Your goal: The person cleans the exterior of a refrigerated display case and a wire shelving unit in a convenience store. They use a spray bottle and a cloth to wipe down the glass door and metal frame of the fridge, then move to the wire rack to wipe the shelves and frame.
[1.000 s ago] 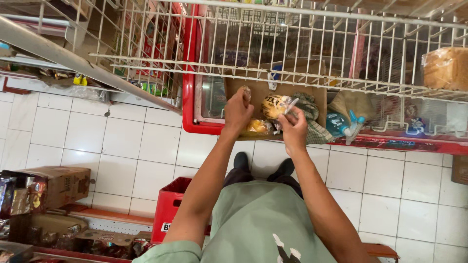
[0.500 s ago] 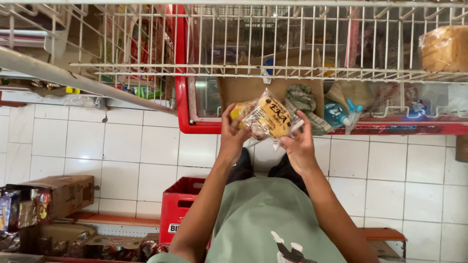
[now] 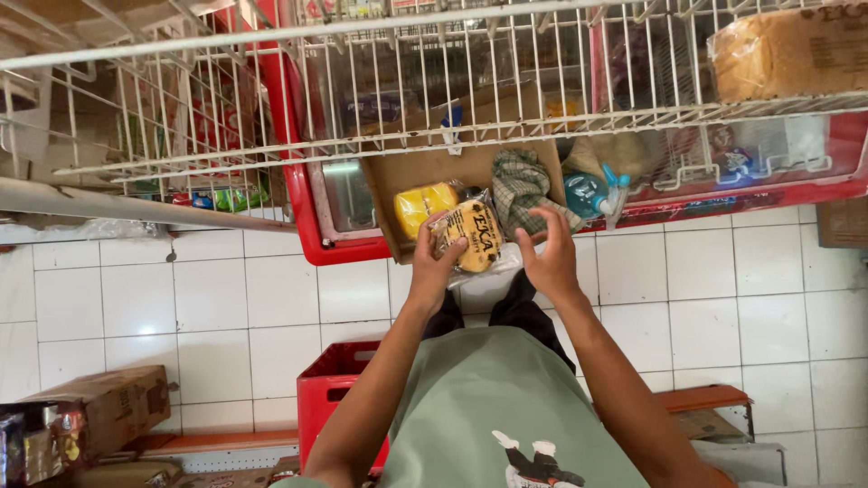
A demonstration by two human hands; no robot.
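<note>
Head view: the left hand (image 3: 437, 271) has its grip closed on the lower left edge of a clear packet of round yellow bread (image 3: 475, 237), thumb over the front of the wrapper. The right hand (image 3: 550, 258) is open, fingers spread and curled, gripping nothing; the packet lies just to its left, apart from the fingertips. Directly beyond both grips sits an open cardboard box (image 3: 434, 172), holding a yellow packet (image 3: 423, 204) just above the left grip and a checked cloth (image 3: 523, 185) above the right one. A blue spray bottle (image 3: 592, 194) lies to the right of the cloth. A white wire rack (image 3: 434, 126) crosses overhead, its lower rail just beyond the box's far edge, with a wrapped loaf (image 3: 791, 54) on it far to the right. Below the grips there is open room down to the white tiled floor (image 3: 181, 307); a red crate (image 3: 334, 398) stands beside the left forearm.
</note>
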